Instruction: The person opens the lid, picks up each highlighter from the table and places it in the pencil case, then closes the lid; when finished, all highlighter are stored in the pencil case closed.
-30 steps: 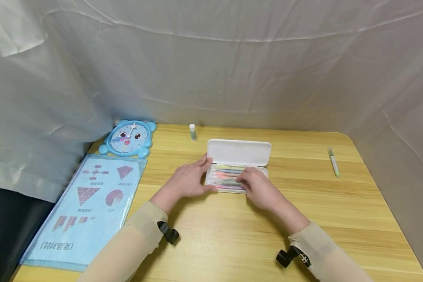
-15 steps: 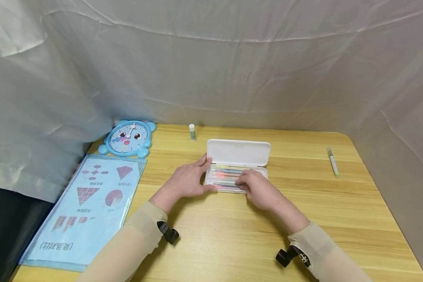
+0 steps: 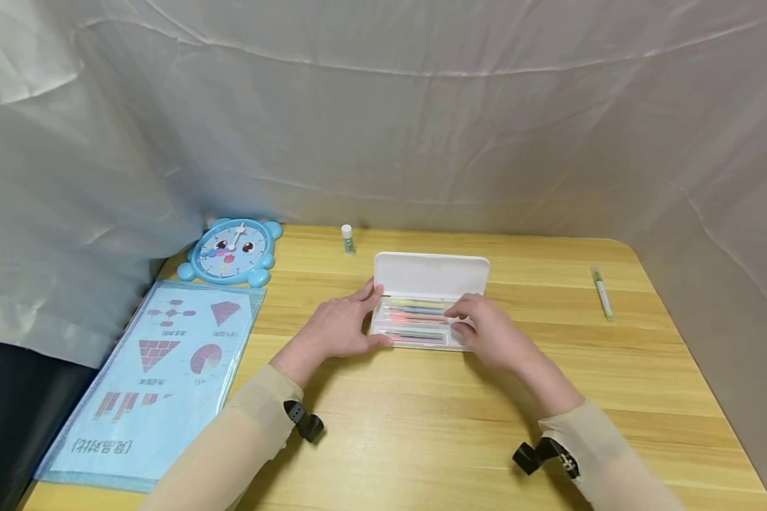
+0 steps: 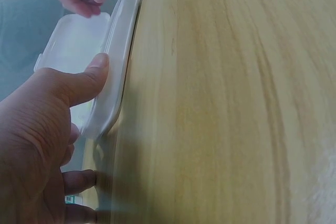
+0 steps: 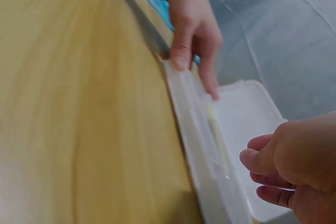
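Observation:
A white plastic pencil case (image 3: 431, 275) stands on the table with its lid raised. Several thin coloured pens (image 3: 415, 310) lie in its tray, with yellow, blue, orange and pink showing. The left hand (image 3: 341, 326) holds the tray's left end, thumb at the front corner and fingers toward the back; the left wrist view shows its thumb (image 4: 89, 80) against the case wall. Over the tray's right part is the right hand (image 3: 486, 330), thumb and index finger apart. In the right wrist view its fingers (image 5: 275, 196) are loosely bent, with nothing seen between them.
A marker pen with green ends (image 3: 604, 294) lies far right on the table. Behind the case stands a small white-capped glue stick (image 3: 348, 240). A blue toy clock (image 3: 233, 250) and a blue document pouch (image 3: 185, 383) occupy the left side. Grey sheeting (image 3: 422, 128) hangs behind.
The right hand has shifted right along the tray and its thumb and index finger have parted, uncovering more pens. The left hand and the case stay in place.

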Demonstrator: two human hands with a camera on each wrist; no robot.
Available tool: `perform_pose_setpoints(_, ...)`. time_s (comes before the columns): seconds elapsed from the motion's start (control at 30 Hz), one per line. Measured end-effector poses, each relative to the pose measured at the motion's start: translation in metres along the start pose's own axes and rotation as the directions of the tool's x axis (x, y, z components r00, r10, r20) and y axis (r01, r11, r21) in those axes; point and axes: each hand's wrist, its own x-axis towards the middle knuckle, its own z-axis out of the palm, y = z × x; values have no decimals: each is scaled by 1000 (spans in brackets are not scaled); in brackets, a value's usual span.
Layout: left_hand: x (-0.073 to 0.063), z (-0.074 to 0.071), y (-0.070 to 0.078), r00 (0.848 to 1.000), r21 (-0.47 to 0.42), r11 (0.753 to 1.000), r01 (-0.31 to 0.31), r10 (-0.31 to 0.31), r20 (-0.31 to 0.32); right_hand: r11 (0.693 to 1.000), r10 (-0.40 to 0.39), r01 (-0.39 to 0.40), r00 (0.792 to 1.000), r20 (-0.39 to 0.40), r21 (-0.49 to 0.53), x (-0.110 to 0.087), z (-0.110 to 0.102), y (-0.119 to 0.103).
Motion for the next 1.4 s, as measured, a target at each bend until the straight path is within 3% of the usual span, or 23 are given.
perform_pose_setpoints(0.37,0,0,0,1000,-2,1000,-17,17,-4,995,95,-91,987,-129,36,-22,-44,22)
perform_pose_setpoints(0.67,0,1,-2,1000,-1,1000,-21,21,-8,985,152,-166,958,-243,-39,-46,-83,48)
perform_pose_setpoints(0.87,-1,2,-1,1000,-11,1000,-17,17,-16,971,217,-237,936,-278,-42,-63,-101,72)
perform_pose_setpoints(1.0,-1,1,-2,1000,-9,1000,-16,16,-17,949,294,-314,907,-302,-19,-73,-108,89)
perform_pose_setpoints(1.23,-2,1,-1,1000,-8,1000,-15,15,-16,890,425,-456,819,-385,12,-89,-111,125)
perform_pose_setpoints(1.4,-2,0,-1,1000,-11,1000,-20,20,-15,843,504,-538,775,-382,21,-101,-108,150)
